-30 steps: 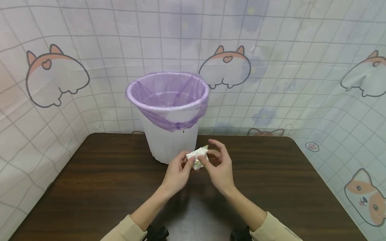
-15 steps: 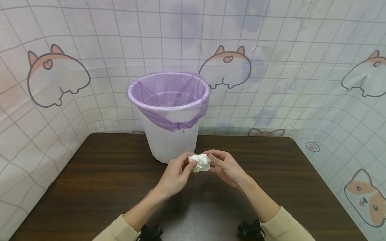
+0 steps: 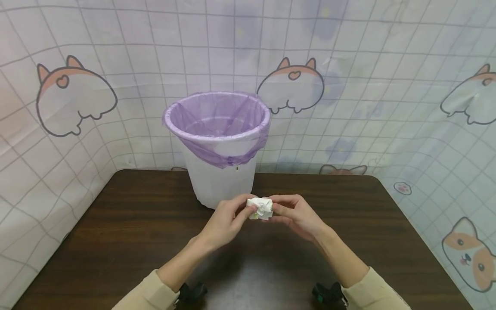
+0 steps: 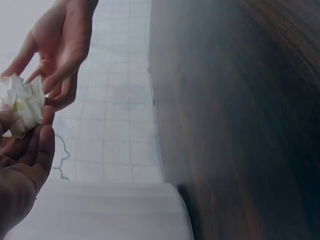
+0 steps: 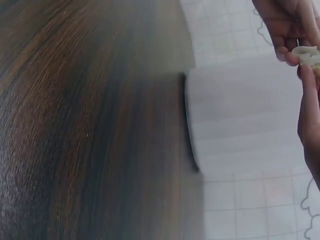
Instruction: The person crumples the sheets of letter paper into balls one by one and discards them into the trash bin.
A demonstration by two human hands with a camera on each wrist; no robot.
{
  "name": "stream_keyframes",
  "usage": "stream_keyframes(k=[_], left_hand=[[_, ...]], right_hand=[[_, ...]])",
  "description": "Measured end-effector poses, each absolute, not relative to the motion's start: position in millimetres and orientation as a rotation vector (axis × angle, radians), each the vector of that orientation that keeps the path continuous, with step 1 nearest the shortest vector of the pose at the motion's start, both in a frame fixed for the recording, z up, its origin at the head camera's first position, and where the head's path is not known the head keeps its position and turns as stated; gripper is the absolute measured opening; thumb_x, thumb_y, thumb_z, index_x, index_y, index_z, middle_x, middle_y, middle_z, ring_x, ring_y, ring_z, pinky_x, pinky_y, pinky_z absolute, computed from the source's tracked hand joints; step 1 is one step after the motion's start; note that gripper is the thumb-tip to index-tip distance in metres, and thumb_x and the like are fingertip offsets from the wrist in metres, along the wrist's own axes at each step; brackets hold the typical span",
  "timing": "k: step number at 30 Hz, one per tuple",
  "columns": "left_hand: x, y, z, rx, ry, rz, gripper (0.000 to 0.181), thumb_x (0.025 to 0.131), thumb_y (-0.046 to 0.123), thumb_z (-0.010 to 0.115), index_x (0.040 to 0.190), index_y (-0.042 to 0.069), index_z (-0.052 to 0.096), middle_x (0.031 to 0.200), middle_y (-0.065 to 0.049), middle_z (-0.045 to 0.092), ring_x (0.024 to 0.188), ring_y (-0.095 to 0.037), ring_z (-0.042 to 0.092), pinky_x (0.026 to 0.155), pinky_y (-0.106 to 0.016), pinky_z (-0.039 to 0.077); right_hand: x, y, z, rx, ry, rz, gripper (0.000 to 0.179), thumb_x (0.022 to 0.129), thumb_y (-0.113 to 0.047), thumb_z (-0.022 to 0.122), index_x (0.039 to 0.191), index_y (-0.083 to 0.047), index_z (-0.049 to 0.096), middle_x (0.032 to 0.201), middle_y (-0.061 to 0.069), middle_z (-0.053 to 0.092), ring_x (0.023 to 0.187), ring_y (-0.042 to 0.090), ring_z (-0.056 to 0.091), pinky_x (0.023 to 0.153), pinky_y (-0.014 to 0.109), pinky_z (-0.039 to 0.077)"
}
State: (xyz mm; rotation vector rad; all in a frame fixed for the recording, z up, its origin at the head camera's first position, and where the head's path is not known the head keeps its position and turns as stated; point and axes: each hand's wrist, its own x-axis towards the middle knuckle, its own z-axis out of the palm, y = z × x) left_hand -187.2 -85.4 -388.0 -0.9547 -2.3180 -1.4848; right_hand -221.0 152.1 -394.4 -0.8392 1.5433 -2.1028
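Between both hands, over the dark table and in front of the bin, is a small crumpled piece of white paper [image 3: 262, 207] with pale yellow-green patches. My left hand [image 3: 221, 224] pinches its left side, thumb on the near face. On the right side, my right hand [image 3: 301, 218] holds the paper's edge between thumb and fingers. In the left wrist view the crumpled paper [image 4: 26, 106] shows folded, uneven edges; the right wrist view catches only part of it at the frame's edge.
A white bin [image 3: 221, 181] lined with a purple bag [image 3: 228, 160] stands at the table's back, left of centre. The dark wooden table [image 3: 116, 241] ends at a patterned cloth wall [image 3: 372, 86]. Black wrist devices [image 3: 329, 295] sit by the sleeves.
My right hand has turned and its raised fingers have come down onto the paper's right side. The paper is more compactly folded and has shifted slightly right, the left hand still gripping it.
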Motion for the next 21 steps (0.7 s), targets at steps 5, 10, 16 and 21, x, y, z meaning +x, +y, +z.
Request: stream_keyframes(k=[5,10,16,21], left_hand=[[-189,-86,-392,-0.860,-2.350,-1.487,0.022,0.098,0.016,0.072,0.118,0.009,0.075,0.094,0.006,0.068,0.080,-0.014,0.062,0.066,-0.027,0.054],[-190,-86,-395,-0.830,-2.325,-1.400,0.021,0.094,0.013,0.076,0.114,0.008,0.077,0.086,0.006,0.064,0.071,-0.010,0.054,0.059,-0.026,0.048],[-193,-83,-398,-0.817,-2.267,-1.303,0.020,0.095,0.012,0.075,0.115,0.006,0.077,0.082,0.005,0.060,0.068,-0.010,0.050,0.055,-0.025,0.044],[-195,-86,-399,-0.810,-2.255,-1.275,0.022,0.094,0.012,0.076,0.115,0.006,0.077,0.080,0.005,0.059,0.068,-0.010,0.049,0.055,-0.025,0.043]], right_hand=[[-218,150,-400,-0.853,1.702,-2.124,0.029,0.100,-0.003,0.066,0.127,0.007,0.068,0.122,0.012,0.070,0.109,0.026,0.067,0.092,0.054,0.053],[-212,140,-406,-0.894,1.885,-2.183,0.031,0.099,0.000,0.067,0.122,0.020,0.063,0.110,0.011,0.071,0.099,0.023,0.069,0.084,0.050,0.058],[-211,130,-407,-0.890,2.040,-2.258,0.022,0.097,0.005,0.067,0.115,0.018,0.069,0.101,0.013,0.072,0.088,0.020,0.070,0.079,0.048,0.059],[-211,129,-404,-0.817,2.105,-2.185,0.024,0.099,0.001,0.067,0.121,0.010,0.071,0.110,0.016,0.072,0.095,0.021,0.070,0.084,0.045,0.059]])
